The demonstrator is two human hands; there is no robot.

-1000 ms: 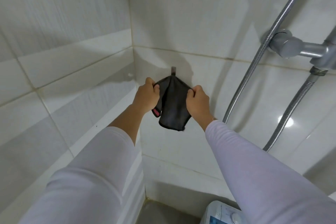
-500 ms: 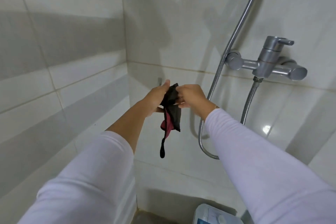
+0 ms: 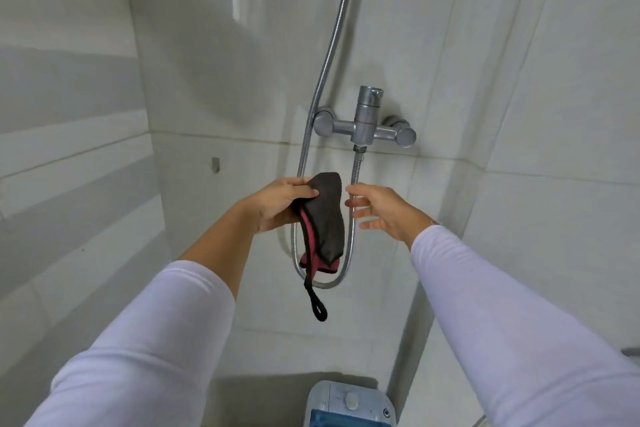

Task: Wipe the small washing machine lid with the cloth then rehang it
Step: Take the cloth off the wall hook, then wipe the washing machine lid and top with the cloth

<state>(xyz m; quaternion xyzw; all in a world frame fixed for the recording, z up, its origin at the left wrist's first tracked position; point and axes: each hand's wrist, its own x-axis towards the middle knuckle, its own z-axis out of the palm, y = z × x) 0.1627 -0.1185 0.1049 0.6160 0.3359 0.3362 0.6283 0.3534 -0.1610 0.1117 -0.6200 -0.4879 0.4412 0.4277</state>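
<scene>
My left hand grips the top of a dark grey cloth with a pink underside, held up in front of the tiled wall. The cloth's black hanging loop dangles below it. Just right of the cloth is my right hand, fingers spread, not touching it. The small metal wall hook stands bare to the left of my hands. Far below, at the bottom edge, shows the top of the small white washing machine with a blue lid.
A chrome shower mixer tap sits on the wall above my hands. Its metal hose runs up the wall and loops down behind the cloth. Tiled walls meet in a corner at the left.
The cloth came off the hook and moved right and away from the wall. My right hand let go of it and opened; the left hand alone holds it now.
</scene>
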